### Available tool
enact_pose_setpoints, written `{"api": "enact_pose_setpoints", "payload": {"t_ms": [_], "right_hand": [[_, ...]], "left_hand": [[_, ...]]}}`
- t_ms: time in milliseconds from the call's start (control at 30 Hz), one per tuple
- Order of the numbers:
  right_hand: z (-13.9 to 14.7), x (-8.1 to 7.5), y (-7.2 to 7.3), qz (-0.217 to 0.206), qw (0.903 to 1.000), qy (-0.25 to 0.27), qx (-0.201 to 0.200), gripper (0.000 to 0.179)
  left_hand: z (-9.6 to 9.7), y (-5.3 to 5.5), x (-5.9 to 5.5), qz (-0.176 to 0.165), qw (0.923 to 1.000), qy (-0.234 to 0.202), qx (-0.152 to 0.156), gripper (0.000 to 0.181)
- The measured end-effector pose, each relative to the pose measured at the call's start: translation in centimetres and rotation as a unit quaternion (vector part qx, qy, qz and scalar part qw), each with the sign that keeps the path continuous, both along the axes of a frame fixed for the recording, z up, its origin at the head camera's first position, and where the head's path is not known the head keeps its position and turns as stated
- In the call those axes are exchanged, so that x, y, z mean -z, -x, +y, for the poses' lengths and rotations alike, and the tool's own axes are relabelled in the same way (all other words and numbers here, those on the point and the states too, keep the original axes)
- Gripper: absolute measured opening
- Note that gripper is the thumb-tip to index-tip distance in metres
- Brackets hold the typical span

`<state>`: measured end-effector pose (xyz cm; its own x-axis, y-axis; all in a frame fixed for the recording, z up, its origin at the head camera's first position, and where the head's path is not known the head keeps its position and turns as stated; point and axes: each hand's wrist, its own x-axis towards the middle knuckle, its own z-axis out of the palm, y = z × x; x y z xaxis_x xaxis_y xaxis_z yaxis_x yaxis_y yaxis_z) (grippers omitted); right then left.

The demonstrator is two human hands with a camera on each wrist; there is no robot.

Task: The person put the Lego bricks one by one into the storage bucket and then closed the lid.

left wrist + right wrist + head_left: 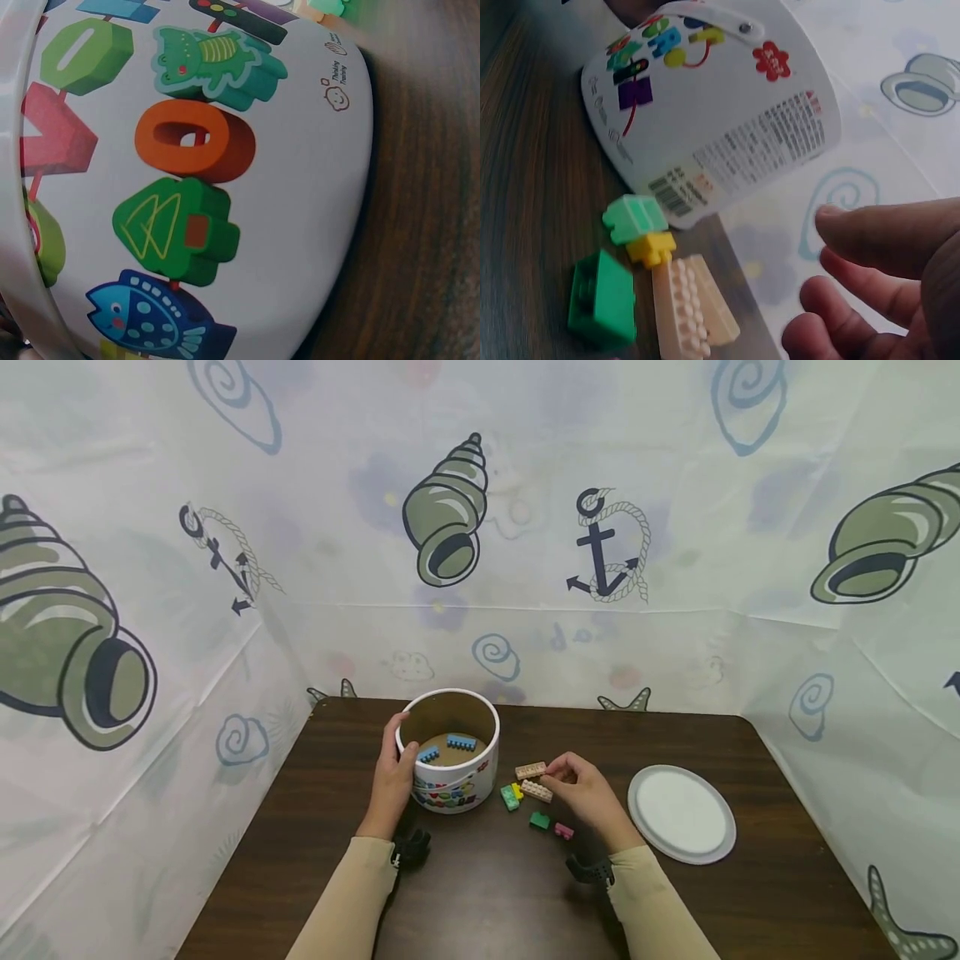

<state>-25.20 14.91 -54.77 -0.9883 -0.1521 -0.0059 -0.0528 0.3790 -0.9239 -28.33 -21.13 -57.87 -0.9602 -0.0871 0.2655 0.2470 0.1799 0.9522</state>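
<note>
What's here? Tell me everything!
Bucket: 1, white, back of table
Blue blocks: 2, blue, inside bucket
Tan blocks: 2, tan, right of bucket
Mint block: 1, light green, beside bucket
Yellow block: 1, yellow, beside mint
Green block: 1, green, nearer person
Pink block: 1, pink, beside green
Lid: 1, white, right
Table: 1, brown, below
Wall sheet: 1, patterned white, behind
Sleeves: 2, beige, arms
Wristbands: 2, black, wrists
Left hand: 1, gripping bucket
Right hand: 1, near tan blocks

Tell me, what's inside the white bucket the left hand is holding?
Two blue bricks lie at the bottom of the bucket. Its near side hides part of the bottom, so anything lying there can't be seen.
</note>
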Motion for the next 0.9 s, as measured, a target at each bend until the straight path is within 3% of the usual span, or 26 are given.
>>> {"api": "enact_pose_setpoints", "payload": {"t_ms": [133, 267, 500, 733, 900], "right_hand": [[1.2, 0.8, -0.2, -0.017, 0.9991, -0.024, -0.03, 0.022], [2.3, 1.8, -0.4, -0.041, 0.9938, -0.046, -0.093, 0.03], [3.9, 3.5, 0.0, -0.08, 0.9771, -0.013, -0.197, 0.039], [4.8, 4.1, 0.2, -0.051, 0.9717, -0.042, -0.227, 0.041], [4.7, 4.3, 0.2, -0.05, 0.974, -0.046, -0.216, 0.036]], "left_hand": [[0.1, 0.0, 0.0, 0.0, 1.0, -0.002, 0.001, 0.06], [0.1, 0.0, 0.0, 0.0, 1.0, -0.003, 0.004, 0.06], [0.0, -0.2, -0.1, -0.005, 0.9999, 0.004, -0.012, 0.058], [0.4, -0.3, -0.2, -0.012, 0.9998, 0.008, -0.016, 0.055], [0.5, -0.2, -0.3, -0.011, 0.9998, 0.006, -0.016, 0.056]]}}
